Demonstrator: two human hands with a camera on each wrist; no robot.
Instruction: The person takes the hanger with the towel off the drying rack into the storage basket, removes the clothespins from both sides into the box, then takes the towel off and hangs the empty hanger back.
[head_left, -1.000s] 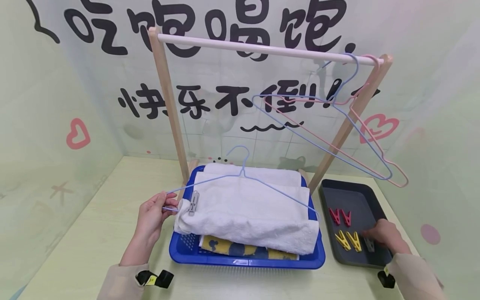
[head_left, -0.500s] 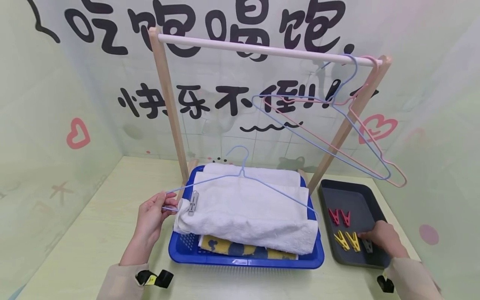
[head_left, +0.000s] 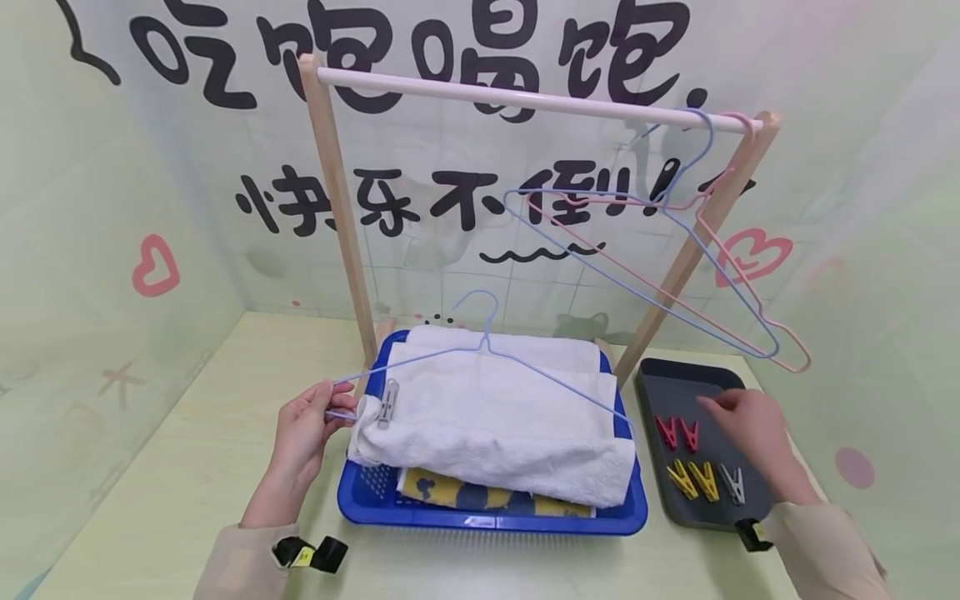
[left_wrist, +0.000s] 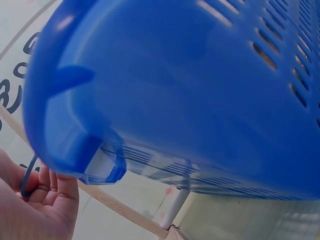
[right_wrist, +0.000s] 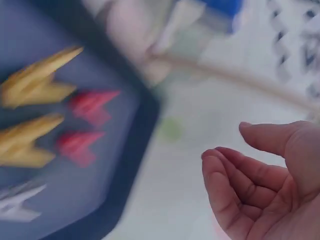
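Note:
My left hand [head_left: 307, 421] pinches the left corner of a blue wire hanger [head_left: 487, 343]; in the left wrist view, the fingers [left_wrist: 52, 192] curl round its wire. A white towel [head_left: 502, 467] lies folded over the hanger's lower bar, resting on the basket. One grey clothespin [head_left: 387, 404] grips the towel near its left end. Over the dark tray [head_left: 667, 379] hovers my right hand [head_left: 753, 429], holding nothing; its thumb is apart from the loosely bent fingers in the right wrist view. Below it lie two red clothespins [head_left: 688, 435], two yellow clothespins [head_left: 703, 481] and a silver-grey clothespin [head_left: 732, 483].
A blue basket [head_left: 480, 523] holds white towels and a yellow patterned cloth [head_left: 480, 494]. Behind it stands a wooden rack with a white rail [head_left: 525, 100]. A second blue hanger [head_left: 708, 133] and a pink hanger [head_left: 772, 317] hang at the rail's right end.
My right hand has lifted off the silver-grey clothespin and moved toward the back of the tray, leaving that clothespin lying there. The left hand, hanger and towel have stayed put.

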